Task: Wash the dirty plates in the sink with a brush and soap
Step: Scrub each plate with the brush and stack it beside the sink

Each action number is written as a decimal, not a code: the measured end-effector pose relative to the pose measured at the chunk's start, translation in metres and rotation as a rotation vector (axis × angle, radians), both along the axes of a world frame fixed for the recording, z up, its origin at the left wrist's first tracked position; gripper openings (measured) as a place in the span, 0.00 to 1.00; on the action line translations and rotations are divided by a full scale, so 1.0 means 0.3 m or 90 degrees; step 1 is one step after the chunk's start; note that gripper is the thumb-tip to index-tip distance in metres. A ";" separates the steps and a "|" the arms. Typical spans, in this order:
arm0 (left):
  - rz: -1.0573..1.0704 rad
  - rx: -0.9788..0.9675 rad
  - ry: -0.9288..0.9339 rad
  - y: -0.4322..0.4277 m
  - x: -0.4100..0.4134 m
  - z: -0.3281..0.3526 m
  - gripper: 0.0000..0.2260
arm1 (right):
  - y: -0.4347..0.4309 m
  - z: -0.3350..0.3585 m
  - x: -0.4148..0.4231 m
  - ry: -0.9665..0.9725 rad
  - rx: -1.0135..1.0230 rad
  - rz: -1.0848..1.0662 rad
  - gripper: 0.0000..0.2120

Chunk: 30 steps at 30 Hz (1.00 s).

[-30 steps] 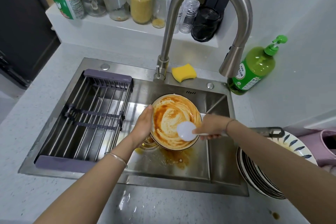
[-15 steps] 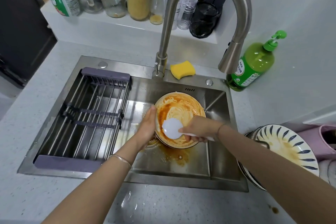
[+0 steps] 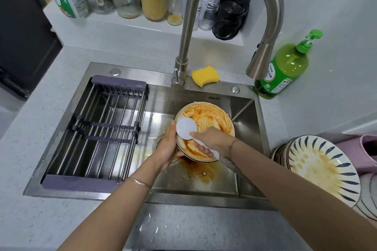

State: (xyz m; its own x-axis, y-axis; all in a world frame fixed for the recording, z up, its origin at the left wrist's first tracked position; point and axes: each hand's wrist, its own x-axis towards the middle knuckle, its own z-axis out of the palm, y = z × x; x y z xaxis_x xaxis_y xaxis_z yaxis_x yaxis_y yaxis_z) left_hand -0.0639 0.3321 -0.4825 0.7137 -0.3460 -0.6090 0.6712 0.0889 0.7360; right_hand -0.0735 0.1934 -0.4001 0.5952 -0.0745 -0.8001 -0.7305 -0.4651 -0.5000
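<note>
— Pale speckled countertop (image 3: 51, 220) surrounds a steel sink (image 3: 250, 128), seen from the head camera. What is in the basin?

— A drying rack (image 3: 106, 134) spans its left half. In the right half a dirty plate (image 3: 212, 116), smeared with orange sauce, is held tilted above the sink floor.

— And the hands?

— The left hand (image 3: 168, 146) grips the plate's near-left rim, with its fingers wrapped round the edge. The right hand (image 3: 214, 138) is clamped round the white handle of a brush (image 3: 186, 128). The brush's round head lies against the left part of the plate, just beside the left thumb.

— Where is the soap?

— A green soap bottle (image 3: 285, 71) stands on the counter at the sink's far right corner. A yellow sponge (image 3: 205, 75) lies on the far rim beside the base of the faucet (image 3: 184, 36).

— Anything else?

— An orange puddle (image 3: 202, 171) lies on the sink floor below the plate. A stack of plates (image 3: 318, 167), the top one stained, stands to the right of the sink. Jars (image 3: 154, 0) line the far ledge.
</note>
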 end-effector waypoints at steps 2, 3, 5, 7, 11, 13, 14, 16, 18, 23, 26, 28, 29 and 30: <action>0.042 -0.052 0.058 0.008 -0.001 0.006 0.27 | 0.007 0.010 -0.008 0.030 0.032 0.037 0.19; 0.054 -0.075 0.076 0.013 0.002 0.004 0.26 | 0.001 0.019 -0.018 0.050 0.036 0.073 0.19; 0.063 -0.124 0.101 0.023 0.002 0.004 0.25 | -0.011 0.036 -0.033 0.089 0.017 0.140 0.20; 0.058 -0.154 0.119 0.026 -0.002 0.005 0.25 | -0.013 0.043 -0.024 0.100 0.009 0.160 0.20; 0.053 -0.199 0.162 0.026 -0.007 0.019 0.25 | -0.002 0.035 0.002 0.065 0.022 0.096 0.20; 0.062 -0.212 0.163 0.038 0.006 0.016 0.25 | -0.015 0.059 0.004 0.092 0.002 0.193 0.20; 0.058 -0.215 0.154 0.046 0.011 0.012 0.25 | -0.026 0.072 0.003 0.114 -0.004 0.238 0.20; 0.045 -0.203 0.143 0.048 0.014 0.014 0.25 | -0.041 0.079 0.005 0.133 0.010 0.249 0.20; 0.028 -0.195 0.145 0.037 0.010 0.023 0.24 | -0.031 0.052 0.011 0.087 0.022 0.177 0.20; 0.040 -0.192 0.150 0.044 0.017 0.022 0.24 | -0.026 0.049 0.019 0.076 0.023 0.205 0.20; 0.007 -0.126 0.100 0.051 0.025 0.017 0.26 | -0.058 0.086 0.016 0.140 -0.013 0.324 0.20; -0.008 -0.060 0.071 0.044 0.023 0.020 0.28 | -0.053 0.075 0.021 0.112 -0.011 0.276 0.20; -0.012 -0.030 0.061 0.039 0.021 0.017 0.29 | -0.044 0.062 0.025 0.086 -0.002 0.223 0.20; -0.010 -0.008 0.053 0.036 0.018 0.012 0.29 | -0.033 0.046 0.029 0.058 0.011 0.161 0.19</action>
State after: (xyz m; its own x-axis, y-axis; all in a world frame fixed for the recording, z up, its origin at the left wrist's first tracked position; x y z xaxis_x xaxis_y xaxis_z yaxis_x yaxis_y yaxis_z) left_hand -0.0585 0.3429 -0.4789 0.6553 -0.3653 -0.6611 0.7310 0.0863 0.6769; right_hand -0.0647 0.1834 -0.3862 0.5184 0.0817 -0.8512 -0.6348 -0.6302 -0.4470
